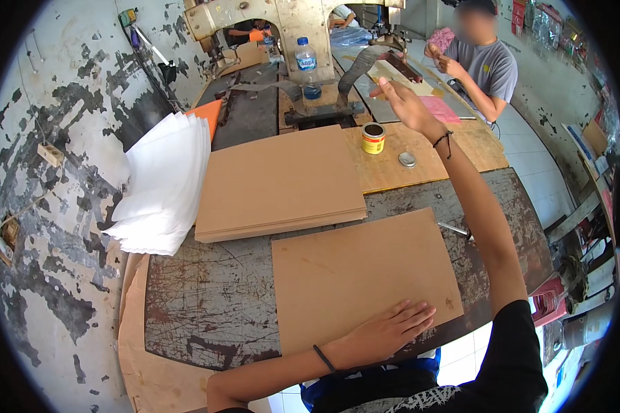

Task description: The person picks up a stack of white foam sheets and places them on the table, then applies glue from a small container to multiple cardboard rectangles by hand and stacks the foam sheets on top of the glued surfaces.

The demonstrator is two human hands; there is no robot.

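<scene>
My left hand (386,329) lies flat, fingers spread, on the near edge of a single brown board (358,275) resting on the scratched dark worktable (213,296). My right hand (401,103) is stretched far forward and raised in the air, fingers apart and holding nothing, above and just right of a small open yellow can (373,138). The can's round metal lid (407,160) lies beside it on a lighter wooden board (406,172). A stack of brown boards (279,182) lies behind the single board.
A fanned pile of white sheets (162,182) sits at the left against the peeling wall. A water bottle (308,65) stands by a heavy machine (296,27) at the back. Another person (486,65) sits at the far right. A metal tool (455,230) lies right of the board.
</scene>
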